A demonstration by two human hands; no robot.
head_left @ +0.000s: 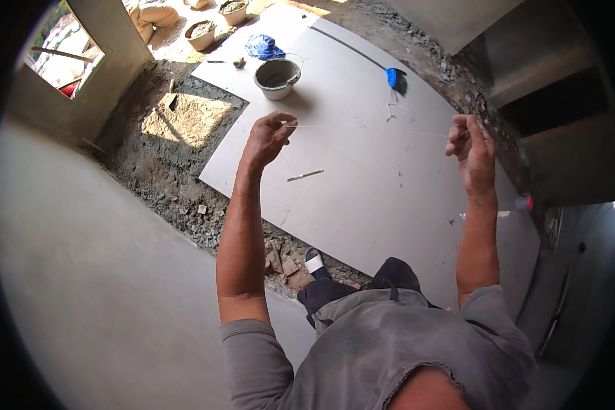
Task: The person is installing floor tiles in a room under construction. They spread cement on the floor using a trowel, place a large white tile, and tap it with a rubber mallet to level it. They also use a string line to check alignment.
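Both arms reach out over pale floor tiles, hands apart and level with each other. A thin string [313,126] runs between them, faint along its middle. My left hand [270,139] is closed, thumb and fingers pinched on one end of the string. At the other end, my right hand [473,154] has its fingers bent round the string. A thin line slants down from the left hand toward a slim pencil-like stick [305,175] on the tiles. Beyond the left hand stands a bucket [278,96] with grey mix inside.
Farther off lie a blue plastic bag [261,46], a trowel-like tool [238,62] and a blue-headed broom [391,77]. Mortar tubs [200,35] stand at the far left. Rough rubble [184,191] borders the tiles beside a plastered wall [82,253]. My slippered foot [314,262] is near the tile edge.
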